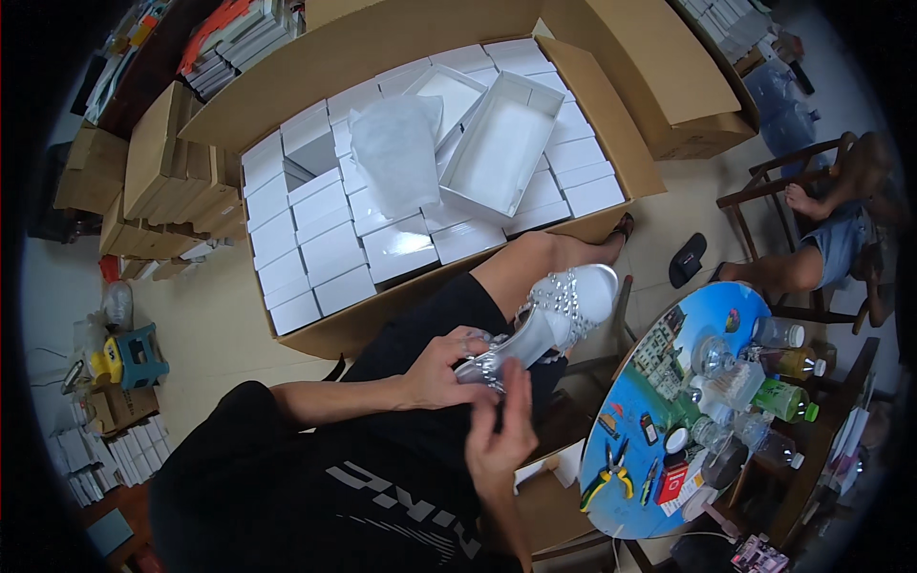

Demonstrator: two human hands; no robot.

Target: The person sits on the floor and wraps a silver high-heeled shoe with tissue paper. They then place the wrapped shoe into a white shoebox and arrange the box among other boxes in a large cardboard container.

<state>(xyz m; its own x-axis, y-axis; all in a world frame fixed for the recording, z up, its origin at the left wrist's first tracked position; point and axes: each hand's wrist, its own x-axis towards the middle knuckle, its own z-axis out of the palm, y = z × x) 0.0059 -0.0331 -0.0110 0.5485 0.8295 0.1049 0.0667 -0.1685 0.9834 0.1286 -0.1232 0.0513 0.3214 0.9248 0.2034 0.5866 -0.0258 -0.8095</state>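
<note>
A silver sandal [535, 334] with studded straps is held over my lap, its sole's front pointing up and to the right. Around its heel end my left hand [439, 374] is closed. My right hand [501, 439] is just below it, fingers stretched and apart, slightly blurred. Its fingertips overlap the sandal's lower edge; whether they touch I cannot tell. Beyond my knee, an open white shoebox [503, 143] lies on packed boxes, beside a white box lid or tray [449, 91] and a sheet of white tissue paper [394, 158].
A large cardboard carton [315, 341] full of white shoeboxes stands in front of me. On the right, a round blue table [611, 520] bears bottles, pliers [611, 477] and a red packet [671, 483]. Another person's legs [798, 267] are by a wooden chair. Cardboard boxes [158, 162] are stacked left.
</note>
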